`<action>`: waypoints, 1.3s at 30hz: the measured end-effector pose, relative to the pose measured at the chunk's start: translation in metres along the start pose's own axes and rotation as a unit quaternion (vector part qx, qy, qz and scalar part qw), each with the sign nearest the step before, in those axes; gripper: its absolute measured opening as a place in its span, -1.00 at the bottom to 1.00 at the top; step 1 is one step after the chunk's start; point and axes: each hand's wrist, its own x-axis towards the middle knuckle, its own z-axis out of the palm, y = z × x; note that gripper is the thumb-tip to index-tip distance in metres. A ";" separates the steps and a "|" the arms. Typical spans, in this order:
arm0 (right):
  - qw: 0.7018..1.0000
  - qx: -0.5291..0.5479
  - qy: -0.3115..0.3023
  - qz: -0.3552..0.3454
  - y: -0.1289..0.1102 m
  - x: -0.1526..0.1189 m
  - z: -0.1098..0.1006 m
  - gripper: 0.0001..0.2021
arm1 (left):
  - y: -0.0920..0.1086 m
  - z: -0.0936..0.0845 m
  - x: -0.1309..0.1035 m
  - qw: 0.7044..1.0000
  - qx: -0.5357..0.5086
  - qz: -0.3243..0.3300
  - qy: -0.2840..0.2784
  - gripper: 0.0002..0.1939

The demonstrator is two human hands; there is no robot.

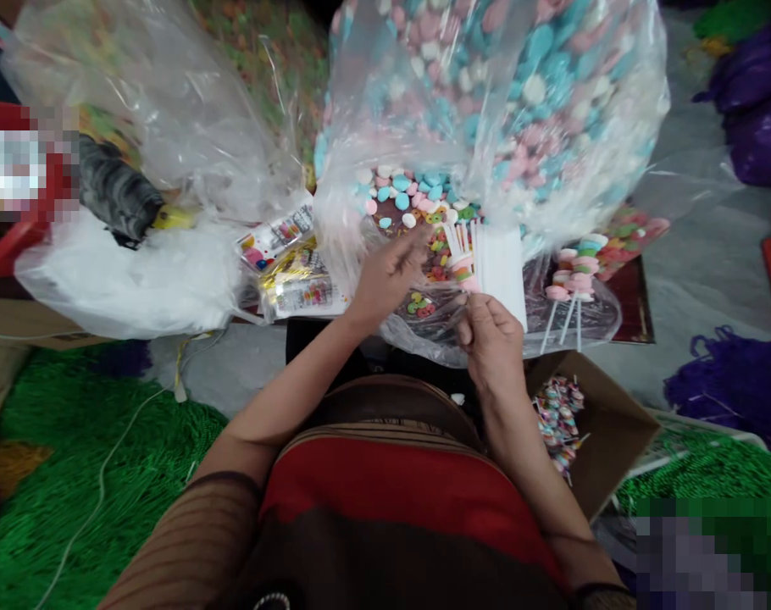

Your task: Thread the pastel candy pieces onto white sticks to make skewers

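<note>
My right hand (492, 335) is closed around a small bunch of candy skewers (464, 273). Pink, orange and green candies are threaded on them, and their white stick ends fan out upward. Close by on the left, my left hand (391, 275) reaches over the loose candies with fingers stretched out; its fingertips are slightly blurred. Colourful ring gummies (422, 304) lie under and beside it on clear plastic. Blue, pink and white candies (417, 193) spill from the bag's mouth above. Just right of the skewers sits a stack of white sticks (501, 267).
A large clear bag of pastel candies (525, 93) fills the back. Finished candy skewers (574, 269) lie at the right. Below them stands a cardboard box (614, 432) with wrapped candies. Printed wrappers (302, 284) and a grey patterned sleeve (115, 186) are at left.
</note>
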 end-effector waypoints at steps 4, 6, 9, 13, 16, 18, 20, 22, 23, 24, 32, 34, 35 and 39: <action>0.999 0.030 0.037 -0.007 -0.007 0.001 -0.007 -0.52 | -0.024 -0.014 0.045 0.982 0.190 -0.002 -0.004 -0.90; 0.999 0.035 0.034 -0.007 -0.006 0.000 -0.007 -0.53 | -0.036 -0.010 0.059 0.965 0.262 -0.006 -0.026 -0.92; 0.999 0.027 0.024 -0.011 -0.004 -0.002 -0.006 -0.55 | -0.046 -0.001 0.066 0.947 0.315 -0.002 -0.057 -0.88; 0.999 0.021 0.032 -0.016 -0.001 -0.001 -0.009 -0.54 | -0.042 0.000 0.059 0.951 0.301 0.016 -0.071 -0.87; 0.999 0.005 0.032 -0.017 0.003 -0.001 -0.012 -0.54 | -0.034 -0.007 0.053 0.964 0.257 0.015 -0.067 -0.90; 1.000 -0.018 0.016 -0.018 0.004 -0.002 -0.011 -0.56 | -0.028 -0.011 0.049 0.984 0.169 -0.018 -0.045 -0.92; 0.999 -0.048 -0.006 -0.016 0.005 -0.004 -0.009 -0.59 | -0.021 -0.013 0.046 0.996 0.024 -0.078 -0.019 -0.92; 0.997 -0.076 -0.017 -0.014 0.003 -0.006 -0.007 -0.62 | -0.015 -0.012 0.042 0.984 -0.113 -0.136 -0.003 -0.86; 0.996 -0.090 -0.017 -0.014 0.002 -0.007 -0.005 -0.63 | -0.012 -0.010 0.040 0.975 -0.158 -0.154 0.002 -0.81; 0.995 -0.101 -0.015 -0.017 0.001 -0.007 -0.005 -0.64 | -0.009 -0.009 0.038 0.969 -0.184 -0.163 0.007 -0.78; 0.996 -0.086 -0.033 -0.010 -0.003 -0.010 -0.005 -0.61 | -0.002 0.000 0.027 0.979 -0.138 -0.148 0.037 -0.80; 0.997 -0.071 -0.040 -0.005 -0.003 -0.011 -0.005 -0.59 | -0.005 0.004 0.024 0.974 -0.152 -0.166 0.033 -0.79; 0.997 -0.068 -0.042 -0.005 -0.002 -0.010 -0.005 -0.58 | -0.007 0.005 0.022 0.971 -0.163 -0.174 0.031 -0.79; 0.997 -0.061 -0.046 0.009 0.002 -0.009 -0.008 -0.56 | -0.009 0.010 0.020 0.977 -0.152 -0.150 0.030 -0.82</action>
